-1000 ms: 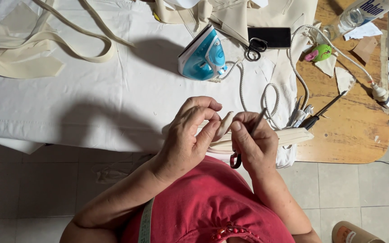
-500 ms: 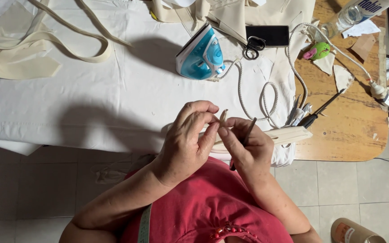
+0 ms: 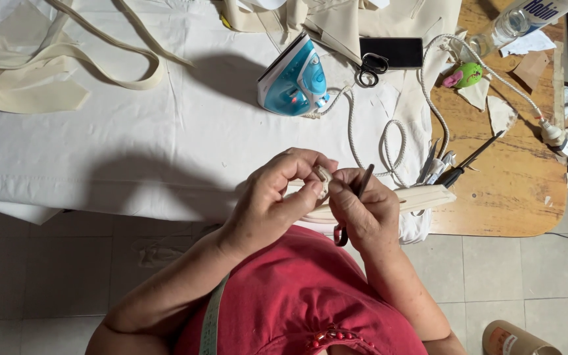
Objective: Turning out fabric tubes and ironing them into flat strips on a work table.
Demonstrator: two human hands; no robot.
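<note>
The cream strap end (image 3: 323, 181) sits pinched between your two hands, just above the near edge of the desk (image 3: 133, 164) and in front of your red shirt (image 3: 297, 296). Your left hand (image 3: 274, 197) curls round it, thumb and forefinger pressed together on the fabric. Your right hand (image 3: 363, 207) meets it from the other side, its fingers (image 3: 336, 190) closed on the same bit of strap while gripping a thin dark tool (image 3: 365, 181) that pokes up past your knuckles; a dark looped handle (image 3: 341, 235) shows below that hand, and you cannot tell from here whether it belongs to the same tool. The rest of the strap (image 3: 422, 197) runs off to the right, flat along the desk edge. A white cloth covers most of the desk, and on it a blue and white iron (image 3: 294, 82) stands well apart from your hands, its white cord (image 3: 389, 141) looping down toward them. Behind the iron lie black scissors (image 3: 371, 69) touching a black phone (image 3: 392, 51). More cream straps (image 3: 41, 72) lie in a loose heap at the far left. On the bare wood to the right rest a green pincushion (image 3: 466, 74), a clear bottle (image 3: 514, 26) and a dark screwdriver-like tool (image 3: 471, 161). A green tape measure (image 3: 212, 322) hangs over your left shoulder.
</note>
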